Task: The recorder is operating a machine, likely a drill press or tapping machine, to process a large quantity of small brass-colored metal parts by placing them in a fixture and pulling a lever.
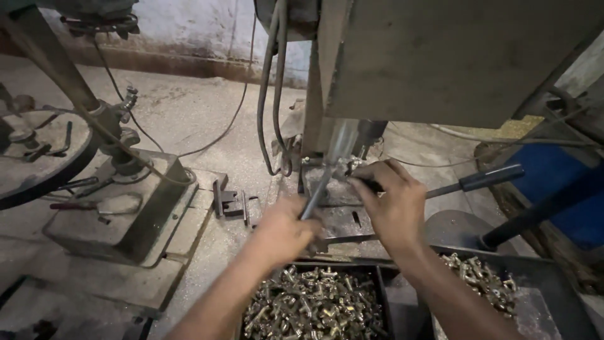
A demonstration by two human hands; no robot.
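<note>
My left hand [283, 230] is closed around a thin metal rod [316, 192] that slants up toward the machine's spindle [343, 141]. My right hand [393, 204] rests on the machine's work table [343, 217], its fingers pinched on a small part at the fixture [352, 179] under the spindle. What exactly the fingers pinch is too small to tell. Below my wrists lies a dark tray [382, 283] filled with several small brass fittings [314, 305].
A second heap of brass fittings [481, 280] lies in the tray's right part. A long lever with a dark grip [491, 178] sticks out to the right. Cables [272, 94] hang beside the machine column. Another machine base [126, 214] with tools stands at left on the dusty floor.
</note>
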